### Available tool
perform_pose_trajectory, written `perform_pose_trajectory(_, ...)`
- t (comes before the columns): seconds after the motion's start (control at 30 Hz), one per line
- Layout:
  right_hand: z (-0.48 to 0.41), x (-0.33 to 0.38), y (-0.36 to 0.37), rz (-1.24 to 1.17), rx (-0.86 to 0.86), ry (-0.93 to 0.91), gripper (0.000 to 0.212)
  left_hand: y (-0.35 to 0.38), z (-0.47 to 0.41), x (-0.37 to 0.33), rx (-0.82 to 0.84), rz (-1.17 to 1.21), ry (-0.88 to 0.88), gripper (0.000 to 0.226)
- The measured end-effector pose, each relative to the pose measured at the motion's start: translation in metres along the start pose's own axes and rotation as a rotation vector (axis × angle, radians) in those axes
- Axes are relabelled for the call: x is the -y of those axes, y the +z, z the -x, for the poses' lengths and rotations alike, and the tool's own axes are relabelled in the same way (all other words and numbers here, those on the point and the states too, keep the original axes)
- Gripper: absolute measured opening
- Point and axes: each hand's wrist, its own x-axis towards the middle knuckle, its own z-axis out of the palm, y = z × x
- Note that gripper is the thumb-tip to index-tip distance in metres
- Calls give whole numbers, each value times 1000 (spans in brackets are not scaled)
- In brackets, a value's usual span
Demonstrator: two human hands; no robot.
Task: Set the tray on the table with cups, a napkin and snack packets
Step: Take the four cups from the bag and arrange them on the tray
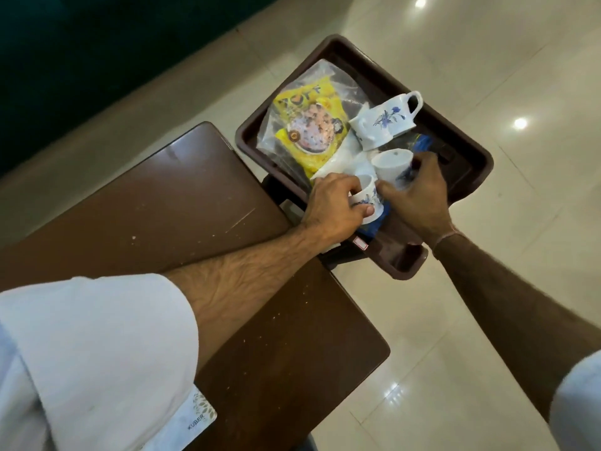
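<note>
Three white floral cups crowd the brown tray (455, 135), which overhangs the table (162, 196) edge above open floor, the left hand (331, 206) clasping the near cup (367, 193), the right hand (419, 193) gripping the middle cup (388, 164), beside a yellow snack packet (309, 125).

Brown tray (354, 56) holds tipped floral cups (385, 120), yellow snack packet (305, 125).

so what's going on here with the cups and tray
A person is reaching into a brown tray beside a brown table. The left hand grips one floral cup, the right hand another. A third cup lies tipped by a yellow snack packet.
</note>
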Motion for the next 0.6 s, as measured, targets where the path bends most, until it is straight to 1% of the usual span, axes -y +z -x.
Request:
perform_pose_trajectory(0.17,31,36,8,-109,9,-114,64,-34,39,18,-116,161,-59,28)
perform_pose_trajectory(0.27,53,63,26,-168,49,-175,59,-59,73,38,-199,215,-90,36)
perform_pose_trajectory(0.4,82,101,59,-144,186,-280,73,-91,127,73,-288,199,-134,53)
perform_pose_trajectory(0.5,108,130,90,-152,287,-355,70,-113,172,105,-347,228,-183,69)
perform_pose_trajectory(0.6,145,160,125,-175,440,-402,67,-134,226,143,-398,228,-262,85)
